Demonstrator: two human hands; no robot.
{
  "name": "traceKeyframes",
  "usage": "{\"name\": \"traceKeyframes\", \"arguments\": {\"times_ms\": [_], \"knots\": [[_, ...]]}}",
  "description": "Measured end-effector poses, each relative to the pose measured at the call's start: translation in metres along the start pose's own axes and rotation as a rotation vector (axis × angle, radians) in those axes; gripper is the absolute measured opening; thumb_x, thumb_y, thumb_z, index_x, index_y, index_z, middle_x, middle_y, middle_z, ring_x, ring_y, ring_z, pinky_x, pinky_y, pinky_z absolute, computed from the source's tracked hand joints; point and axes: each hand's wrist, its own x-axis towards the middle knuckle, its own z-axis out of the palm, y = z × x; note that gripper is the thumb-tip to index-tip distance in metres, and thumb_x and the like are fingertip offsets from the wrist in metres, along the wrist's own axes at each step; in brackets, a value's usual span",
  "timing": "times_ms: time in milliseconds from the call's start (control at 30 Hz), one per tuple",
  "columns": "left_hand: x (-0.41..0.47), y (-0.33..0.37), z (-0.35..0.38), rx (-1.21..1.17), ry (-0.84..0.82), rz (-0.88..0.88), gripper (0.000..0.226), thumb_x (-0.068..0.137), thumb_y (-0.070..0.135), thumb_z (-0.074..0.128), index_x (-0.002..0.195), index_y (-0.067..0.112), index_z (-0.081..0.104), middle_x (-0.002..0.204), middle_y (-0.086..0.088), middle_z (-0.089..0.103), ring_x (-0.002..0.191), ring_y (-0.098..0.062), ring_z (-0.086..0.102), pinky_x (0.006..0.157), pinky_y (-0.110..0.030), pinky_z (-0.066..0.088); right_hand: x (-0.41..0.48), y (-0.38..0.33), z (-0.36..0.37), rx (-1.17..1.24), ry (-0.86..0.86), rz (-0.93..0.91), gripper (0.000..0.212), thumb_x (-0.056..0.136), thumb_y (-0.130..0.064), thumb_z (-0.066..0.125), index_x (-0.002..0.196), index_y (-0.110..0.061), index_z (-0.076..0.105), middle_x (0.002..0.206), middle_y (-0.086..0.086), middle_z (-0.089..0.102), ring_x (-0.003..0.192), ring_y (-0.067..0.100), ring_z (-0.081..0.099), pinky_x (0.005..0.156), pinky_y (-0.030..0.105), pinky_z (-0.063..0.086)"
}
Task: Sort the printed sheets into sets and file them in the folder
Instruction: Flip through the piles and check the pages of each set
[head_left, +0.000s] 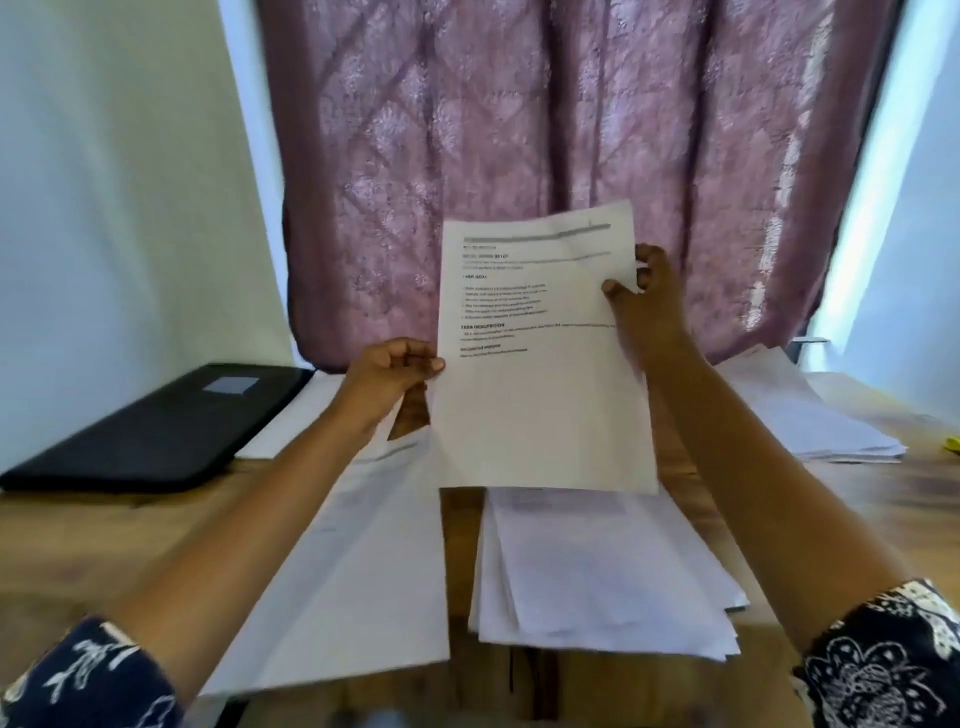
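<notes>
Printed sheet (540, 364) is held upright above the middle of the table (924, 493). Your left hand (395, 371) pinches its left edge and your right hand (649, 296) pinches the right edge, fingers curled. Read the heading first. Then match it to the left pile (363, 545), the near-edge pile (597, 582) or the far-right pile (810, 415). Lay it square. The black folder (156, 426) lies closed at the far left corner.

Mauve curtain (519, 130), black folder (156, 426), perhaps floral sleeves (883, 665)
</notes>
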Motion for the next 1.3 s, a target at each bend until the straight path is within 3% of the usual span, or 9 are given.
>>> {"name": "traceKeyframes", "arguments": {"times_ms": [167,300,400,533,667,833,1033,1167,1300], "knots": [[-0.093,-0.044,-0.050,0.562,-0.244,-0.002,0.023,0.084,0.027,0.072,0.102,0.040,0.064,0.104,0.018,0.068,0.097,0.000,0.062,0.089,-0.014,0.046,-0.050,0.053,0.008,-0.165,-0.178,0.175,0.034,0.084,-0.002,0.064,0.116,-0.005,0.054,0.105,0.008,0.063,0.091,0.018,0.059,0.073,0.022,0.050],[-0.158,-0.070,-0.083,0.948,-0.615,0.098,0.075,0.072,0.075,0.058,0.140,0.053,0.034,0.144,0.032,0.030,0.132,0.012,0.024,0.110,-0.015,0.018,-0.074,0.085,0.002,-0.289,-0.252,0.253,0.033,0.084,-0.007,0.066,0.114,-0.012,0.055,0.104,0.003,0.061,0.093,0.020,0.058,0.080,0.031,0.047],[-0.178,-0.099,-0.096,1.118,-0.736,0.213,0.086,0.072,0.088,0.036,0.145,0.051,0.010,0.156,0.024,0.008,0.144,0.005,0.003,0.118,-0.024,0.005,-0.082,0.101,0.000,-0.307,-0.303,0.307,0.039,0.078,-0.009,0.070,0.115,-0.016,0.057,0.107,0.004,0.063,0.096,0.024,0.061,0.085,0.036,0.050],[-0.184,-0.111,-0.098,1.051,-0.622,0.264,0.071,0.083,0.080,0.012,0.144,0.046,0.025,0.153,0.021,0.026,0.143,0.003,0.018,0.119,-0.026,0.020,-0.070,0.149,-0.005,-0.341,-0.324,0.325,0.045,0.067,-0.017,0.071,0.110,-0.023,0.058,0.109,0.008,0.066,0.099,0.032,0.064,0.092,0.051,0.052],[-0.185,-0.108,-0.096,0.765,-0.384,0.196,0.081,0.083,0.082,0.016,0.128,0.029,0.058,0.139,0.010,0.052,0.128,-0.008,0.048,0.104,-0.019,0.040,-0.075,0.135,-0.017,-0.390,-0.306,0.321,0.047,0.069,-0.019,0.069,0.116,-0.019,0.059,0.111,0.007,0.067,0.103,0.031,0.063,0.096,0.050,0.048],[-0.193,-0.095,-0.089,0.364,-0.075,0.080,0.087,0.067,0.092,0.032,0.121,0.028,0.054,0.124,0.022,0.051,0.111,0.013,0.050,0.080,0.001,0.039,-0.099,0.081,-0.025,-0.533,-0.322,0.258,0.037,0.081,-0.007,0.066,0.118,-0.008,0.058,0.110,0.011,0.065,0.100,0.031,0.059,0.083,0.031,0.042],[-0.186,-0.086,-0.067,0.548,-0.375,0.035,0.050,0.083,0.076,0.037,0.123,0.047,0.047,0.139,0.022,0.037,0.132,0.001,0.032,0.097,0.002,0.029,-0.136,0.066,0.032,-0.312,-0.421,0.479,0.037,0.086,0.001,0.059,0.122,-0.005,0.054,0.101,0.021,0.060,0.077,0.022,0.052,0.058,0.024,0.036],[-0.173,-0.082,-0.061,0.733,-0.684,0.050,0.053,0.093,0.055,0.043,0.144,0.044,0.032,0.152,0.023,0.024,0.136,0.008,0.018,0.118,-0.026,0.010,-0.148,0.066,0.062,-0.197,-0.386,0.585,0.040,0.087,-0.005,0.060,0.126,-0.008,0.052,0.105,0.014,0.055,0.083,0.021,0.051,0.061,0.022,0.038],[-0.150,-0.091,-0.085,0.546,-0.269,-0.086,0.074,0.080,0.081,0.036,0.146,0.049,0.024,0.155,0.020,0.025,0.143,-0.012,0.027,0.117,-0.045,0.026,-0.149,0.071,0.067,-0.160,-0.359,0.628,0.047,0.089,-0.011,0.060,0.133,-0.011,0.043,0.126,0.018,0.051,0.094,0.023,0.048,0.071,0.025,0.038]]}}
